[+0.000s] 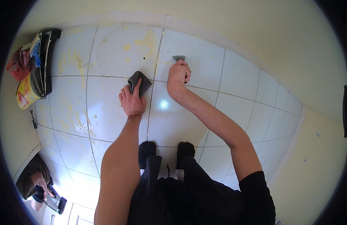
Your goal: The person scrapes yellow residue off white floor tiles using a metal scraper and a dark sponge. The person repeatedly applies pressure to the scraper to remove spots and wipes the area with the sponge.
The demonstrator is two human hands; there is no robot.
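My right hand point(179, 72) grips a scraper, probably a putty knife, whose metal blade point(179, 58) points away from me against a white floor tile point(196, 47). Its handle is mostly hidden in my fist. To the left, my left hand point(133, 101) holds a folded dark grey cloth point(142, 83) down on the tiles beside a grout line, the index finger stretched along it. Yellowish paint stains point(148, 40) mark the tiles beyond and left of the cloth. A small dark spot point(144, 58) lies on the tile past it.
A black tray point(51, 56) at the left wall holds a yellow bag point(27, 91), red plastic point(21, 63) and a blue-bristled brush point(35, 54). Another person point(35, 180) is at lower left. My black-covered feet point(186, 150) rest below my hands. A pale skirting point(196, 26) borders the far wall.
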